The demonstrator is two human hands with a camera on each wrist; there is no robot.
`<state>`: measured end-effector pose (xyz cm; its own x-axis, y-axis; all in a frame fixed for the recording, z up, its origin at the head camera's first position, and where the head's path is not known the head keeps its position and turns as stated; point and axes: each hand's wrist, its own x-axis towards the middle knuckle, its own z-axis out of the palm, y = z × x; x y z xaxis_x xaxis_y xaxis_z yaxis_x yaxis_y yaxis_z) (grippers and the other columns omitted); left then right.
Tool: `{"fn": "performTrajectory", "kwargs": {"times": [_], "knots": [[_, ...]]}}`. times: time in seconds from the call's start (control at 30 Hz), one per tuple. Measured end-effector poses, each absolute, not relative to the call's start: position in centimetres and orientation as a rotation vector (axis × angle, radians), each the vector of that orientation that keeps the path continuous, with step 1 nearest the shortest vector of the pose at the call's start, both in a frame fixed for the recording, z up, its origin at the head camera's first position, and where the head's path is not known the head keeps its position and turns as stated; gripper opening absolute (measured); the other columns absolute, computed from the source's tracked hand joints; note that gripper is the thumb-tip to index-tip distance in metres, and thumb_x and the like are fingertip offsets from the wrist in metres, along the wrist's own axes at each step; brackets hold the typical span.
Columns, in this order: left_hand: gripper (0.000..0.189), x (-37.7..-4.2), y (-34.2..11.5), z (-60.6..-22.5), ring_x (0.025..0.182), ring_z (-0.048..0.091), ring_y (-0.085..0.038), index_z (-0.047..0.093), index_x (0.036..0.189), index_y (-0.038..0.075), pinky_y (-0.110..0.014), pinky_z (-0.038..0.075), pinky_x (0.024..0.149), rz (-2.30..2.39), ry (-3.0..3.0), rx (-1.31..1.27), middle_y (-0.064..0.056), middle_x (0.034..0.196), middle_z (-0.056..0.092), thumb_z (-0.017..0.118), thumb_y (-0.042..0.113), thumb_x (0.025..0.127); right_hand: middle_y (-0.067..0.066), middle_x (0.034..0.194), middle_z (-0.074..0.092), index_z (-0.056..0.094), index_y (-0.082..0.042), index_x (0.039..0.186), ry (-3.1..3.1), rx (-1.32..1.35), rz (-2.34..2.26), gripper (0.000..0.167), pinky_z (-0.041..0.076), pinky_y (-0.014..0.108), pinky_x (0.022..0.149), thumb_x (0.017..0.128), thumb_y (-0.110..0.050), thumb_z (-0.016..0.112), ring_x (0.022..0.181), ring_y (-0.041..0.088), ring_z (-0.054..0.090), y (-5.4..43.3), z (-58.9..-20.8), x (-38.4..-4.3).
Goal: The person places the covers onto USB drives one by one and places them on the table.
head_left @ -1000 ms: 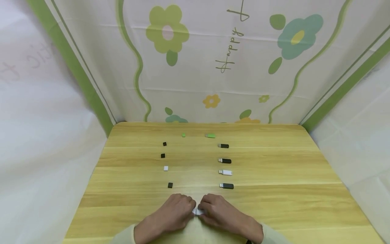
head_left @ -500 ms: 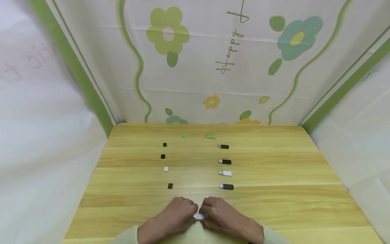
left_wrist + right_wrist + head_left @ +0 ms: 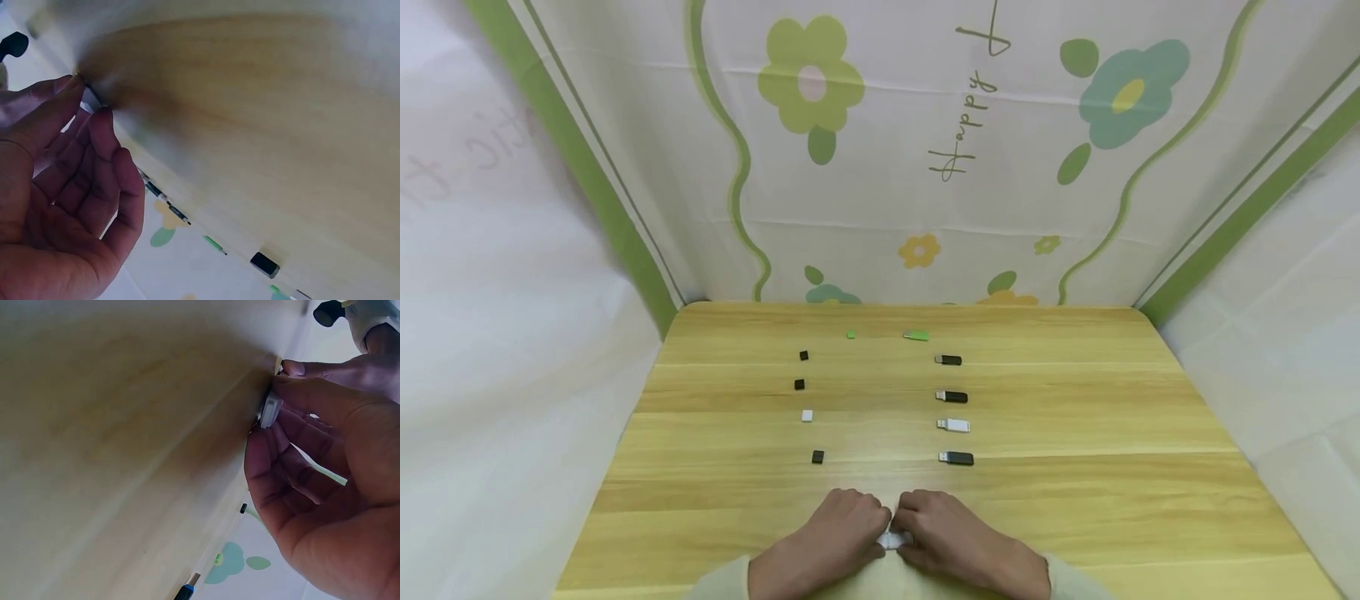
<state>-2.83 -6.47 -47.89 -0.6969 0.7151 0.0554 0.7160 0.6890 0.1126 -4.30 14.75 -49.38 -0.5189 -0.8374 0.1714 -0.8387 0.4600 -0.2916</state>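
Observation:
Low in the head view, my left hand (image 3: pixel 847 531) and right hand (image 3: pixel 947 537) meet over a white USB stick (image 3: pixel 895 541). The left hand pinches its left end between thumb and fingertips, where a thin seam shows across the white surface. My right hand grips the stick's right end, mostly covering it. In the right wrist view, the pale end of the stick (image 3: pixel 270 410) shows between thumb and forefinger. Only a small grey-white part (image 3: pixel 92 98) shows past the left fingertips in the left wrist view. Both hands are close over the wooden table (image 3: pixel 1075 500).
Beyond the hands, uncapped USB sticks line the right: dark (image 3: pixel 957 458), white (image 3: pixel 954 426), black (image 3: pixel 952 397), another black (image 3: pixel 948 361) and green (image 3: pixel 917 336). Small caps line the left: black (image 3: pixel 817 457), white (image 3: pixel 807 416), two more black, and green (image 3: pixel 851 335). A printed curtain (image 3: pixel 865 192) stands behind.
Both hands have moved slightly toward the table's near side and a little right, carrying the white USB stick between them. The sticks and caps on the table stay put.

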Motion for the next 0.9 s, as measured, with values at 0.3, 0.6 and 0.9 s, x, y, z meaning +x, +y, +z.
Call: {"fn": "performTrajectory", "kwargs": {"times": [0.3,0.6,0.9], "knots": [[0.034,-3.0,-6.9,-47.6,0.055,0.037,-0.004,0.065,0.071,0.019,-0.024,0.032,0.048,-0.253,-2.933,-1.164,0.011,0.062,0.051,0.091,0.038,0.078,-0.013,0.089,0.062,0.078,-0.017,0.097,-2.721,1.527,0.533,0.020,0.036,0.007,0.066,0.085,-0.029,0.089,0.075,-0.008,0.044,15.0,-49.1,-4.4],[0.023,-3.9,-9.0,-46.8,0.062,0.059,-0.007,0.074,0.085,0.016,-0.025,0.046,0.056,-0.408,-2.933,-1.072,0.008,0.075,0.066,0.086,0.037,0.085,-0.008,0.090,0.069,0.080,-0.015,0.101,-2.770,1.356,0.512,0.025,0.048,0.016,0.067,0.090,-0.037,0.084,0.075,-0.003,0.053,16.5,-48.1,-5.3],[0.031,-5.1,-12.3,-46.1,0.084,0.072,-0.020,0.078,0.103,0.007,-0.035,0.060,0.069,-0.391,-2.873,-0.775,-0.004,0.096,0.074,0.092,0.022,0.080,0.001,0.098,0.073,0.079,-0.007,0.104,-2.762,1.132,0.469,0.028,0.060,0.029,0.075,0.081,-0.019,0.092,0.087,0.013,0.069,19.5,-47.2,-7.4]]}}
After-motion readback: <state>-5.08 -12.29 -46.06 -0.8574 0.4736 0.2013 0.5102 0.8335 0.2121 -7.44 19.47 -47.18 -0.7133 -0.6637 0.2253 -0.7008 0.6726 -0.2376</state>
